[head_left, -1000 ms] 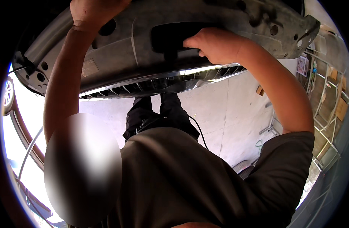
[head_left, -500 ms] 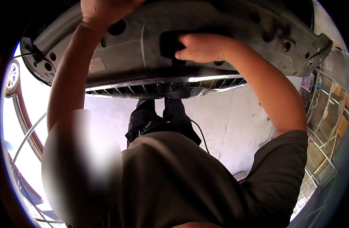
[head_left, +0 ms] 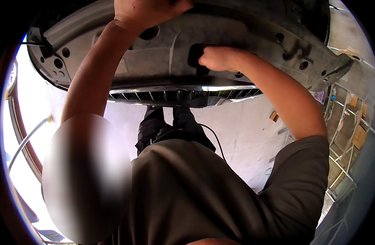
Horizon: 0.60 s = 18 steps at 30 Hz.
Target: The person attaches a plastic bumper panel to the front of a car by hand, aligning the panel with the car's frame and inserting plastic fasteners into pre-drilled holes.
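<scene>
A dark grey vehicle panel (head_left: 248,28) with round holes spans the top, above a chrome-edged black slatted grille (head_left: 163,98). My left hand (head_left: 150,10) is curled on the panel's upper part at top centre, its fingertips hidden. Lower and to the right, my right hand (head_left: 218,58) has its curled fingers in a dark rectangular opening (head_left: 194,55) of the panel. What either hand grips is not visible.
My dark-clad legs (head_left: 154,122) stand on a pale floor (head_left: 244,134) beside a black cable (head_left: 214,139). At right are metal frames (head_left: 346,143) with cardboard pieces (head_left: 359,136) and a small brown block (head_left: 274,116). A hose (head_left: 28,141) runs at left.
In view, the panel's left end has risen and its right end dropped. My left hand appears farther right. My right hand's fingertips have gone further into the opening.
</scene>
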Tool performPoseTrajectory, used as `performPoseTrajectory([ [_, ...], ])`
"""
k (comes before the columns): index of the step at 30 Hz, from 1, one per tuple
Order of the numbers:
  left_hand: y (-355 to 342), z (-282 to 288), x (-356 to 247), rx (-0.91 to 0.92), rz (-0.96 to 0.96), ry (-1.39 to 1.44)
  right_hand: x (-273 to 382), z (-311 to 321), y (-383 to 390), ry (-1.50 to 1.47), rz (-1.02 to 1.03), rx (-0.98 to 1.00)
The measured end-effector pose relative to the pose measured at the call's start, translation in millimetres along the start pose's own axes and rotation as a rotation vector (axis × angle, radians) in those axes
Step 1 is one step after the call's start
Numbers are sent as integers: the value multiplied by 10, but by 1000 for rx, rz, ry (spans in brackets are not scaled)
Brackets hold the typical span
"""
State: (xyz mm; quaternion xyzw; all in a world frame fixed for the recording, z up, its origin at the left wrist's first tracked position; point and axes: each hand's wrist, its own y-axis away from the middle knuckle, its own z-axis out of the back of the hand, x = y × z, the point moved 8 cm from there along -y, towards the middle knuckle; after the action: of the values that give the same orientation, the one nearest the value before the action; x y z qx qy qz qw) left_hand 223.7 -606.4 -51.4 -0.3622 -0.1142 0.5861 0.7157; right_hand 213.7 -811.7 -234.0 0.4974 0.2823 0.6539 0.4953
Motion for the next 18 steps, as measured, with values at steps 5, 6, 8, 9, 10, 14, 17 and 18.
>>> performPoseTrajectory([
  [5, 3, 23, 123, 8, 59, 24, 120, -82, 229, 1165, 417, -45],
  [6, -26, 38, 132, 21, 71, 33, 145, 146, 402, 679, 230, -224],
  [8, -48, 39, 141, 47, 88, 43, 254, 154, 682, 564, 182, -232],
  [9, -83, 50, 150, 19, 94, 25, 356, 207, 857, 500, 248, -332],
  [10, -120, 59, 165, -8, 99, 8, 422, 251, 1034, 435, 312, -433],
  [14, -265, 323, 368, -18, 185, -12, 714, 213, 1852, 291, 886, -673],
  [17, -449, 373, 341, -65, 183, -44, -44, -43, 1632, -563, 482, -179],
  [18, -496, 354, 359, -69, 207, -63, -142, -108, 1521, -568, 482, -187],
])
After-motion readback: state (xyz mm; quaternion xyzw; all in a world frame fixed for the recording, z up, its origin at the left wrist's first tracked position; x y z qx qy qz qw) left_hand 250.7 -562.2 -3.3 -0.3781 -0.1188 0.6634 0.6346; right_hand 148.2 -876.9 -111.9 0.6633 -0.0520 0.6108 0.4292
